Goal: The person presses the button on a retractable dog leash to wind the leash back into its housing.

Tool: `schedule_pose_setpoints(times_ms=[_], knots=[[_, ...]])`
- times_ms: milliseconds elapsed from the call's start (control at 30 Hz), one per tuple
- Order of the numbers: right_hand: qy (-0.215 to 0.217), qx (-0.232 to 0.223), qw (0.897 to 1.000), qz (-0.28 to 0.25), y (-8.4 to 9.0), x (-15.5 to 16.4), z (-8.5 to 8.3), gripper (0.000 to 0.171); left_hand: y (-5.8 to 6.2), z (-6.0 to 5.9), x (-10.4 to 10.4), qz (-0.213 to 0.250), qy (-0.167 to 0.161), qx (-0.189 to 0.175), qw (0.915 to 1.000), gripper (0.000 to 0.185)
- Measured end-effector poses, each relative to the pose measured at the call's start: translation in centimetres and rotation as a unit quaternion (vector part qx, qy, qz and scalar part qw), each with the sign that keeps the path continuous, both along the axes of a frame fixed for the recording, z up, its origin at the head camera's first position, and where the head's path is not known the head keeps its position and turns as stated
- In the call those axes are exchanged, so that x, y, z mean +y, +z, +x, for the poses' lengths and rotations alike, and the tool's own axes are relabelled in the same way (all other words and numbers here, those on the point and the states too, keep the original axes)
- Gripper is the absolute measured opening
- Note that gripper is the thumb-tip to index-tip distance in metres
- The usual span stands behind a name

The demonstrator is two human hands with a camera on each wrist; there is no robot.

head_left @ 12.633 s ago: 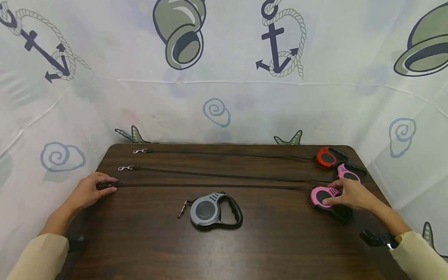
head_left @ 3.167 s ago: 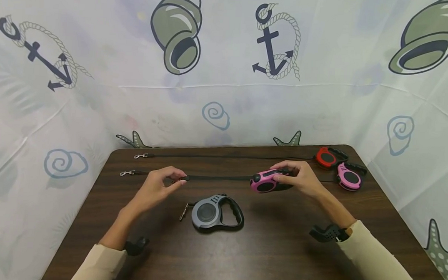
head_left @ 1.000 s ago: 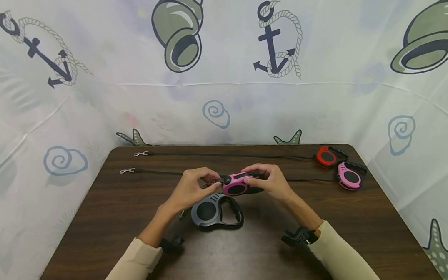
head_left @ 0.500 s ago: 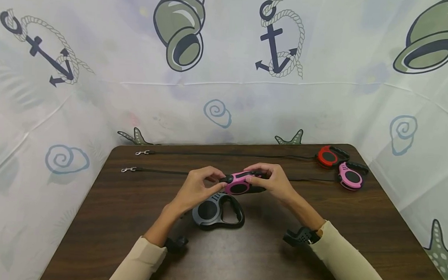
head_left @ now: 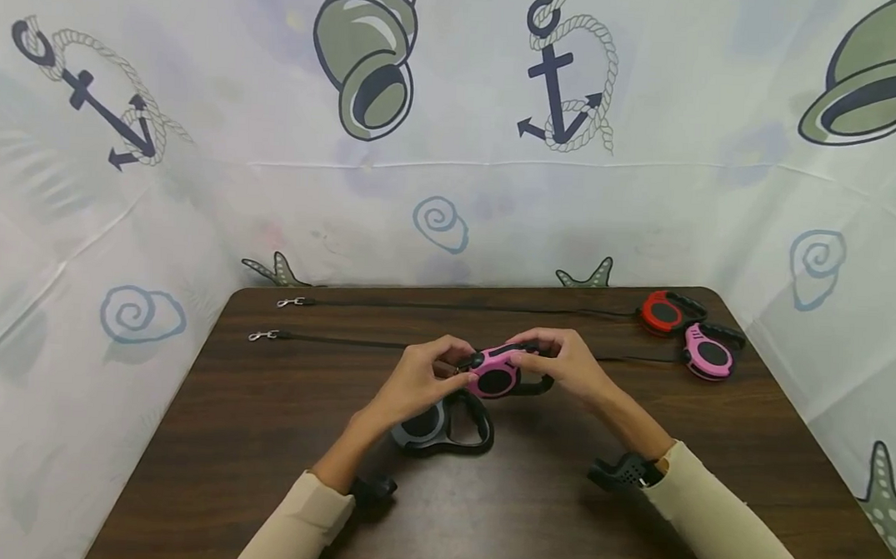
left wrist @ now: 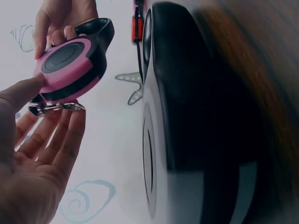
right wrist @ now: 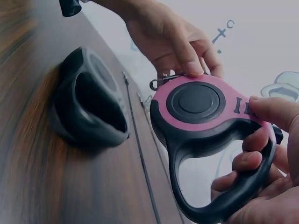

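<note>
Leash [head_left: 494,382] aloft above table [head_left: 483,514] near grey leash [head_left: 473,435], gripped at handle [right wrist: 254,184] in right hand [head_left: 560,364], pinched near clip [left wrist: 46,109] in left hand [head_left: 427,377], cord stretched out seconds ago now drawn in, so rewinding apparently complete.

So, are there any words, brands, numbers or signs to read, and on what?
No readable words, brands or numbers.
Held pink leash: dark marks like "II", apparently decoration.
Grey leash: no lettering visible.
Red leash and other pink leash: too small to tell.
Wall cloth: pictures only, no lettering visible.
</note>
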State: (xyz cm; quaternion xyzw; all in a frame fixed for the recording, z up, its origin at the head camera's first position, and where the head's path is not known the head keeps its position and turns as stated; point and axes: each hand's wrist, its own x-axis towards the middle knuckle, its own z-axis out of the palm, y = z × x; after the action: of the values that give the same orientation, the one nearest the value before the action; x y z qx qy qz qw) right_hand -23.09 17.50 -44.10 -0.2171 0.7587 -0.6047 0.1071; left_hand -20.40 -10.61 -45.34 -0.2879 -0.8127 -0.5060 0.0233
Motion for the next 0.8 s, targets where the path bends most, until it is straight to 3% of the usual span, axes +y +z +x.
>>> schedule_pose_setpoints(times_ms=[133, 367, 800], knots=[[0.003, 0.002, 1.000, 0.014, -0.4, 1.1, -0.2, 0.025, -0.2, 0.0, 0.9, -0.018, -0.010, -0.004, 0.9998, 0.033], [0.011, -0.040, 0.999, -0.001, -1.3, 2.9, -0.5, 0.028, -0.4, 0.1, 2.8, -0.057, -0.003, -0.013, 0.9983, 0.035], [0.025, -0.089, 0.996, 0.018, -2.9, 5.8, -0.8, 0.034, -1.8, 0.0, 5.7, -0.108, -0.014, -0.042, 0.9931, 0.039]])
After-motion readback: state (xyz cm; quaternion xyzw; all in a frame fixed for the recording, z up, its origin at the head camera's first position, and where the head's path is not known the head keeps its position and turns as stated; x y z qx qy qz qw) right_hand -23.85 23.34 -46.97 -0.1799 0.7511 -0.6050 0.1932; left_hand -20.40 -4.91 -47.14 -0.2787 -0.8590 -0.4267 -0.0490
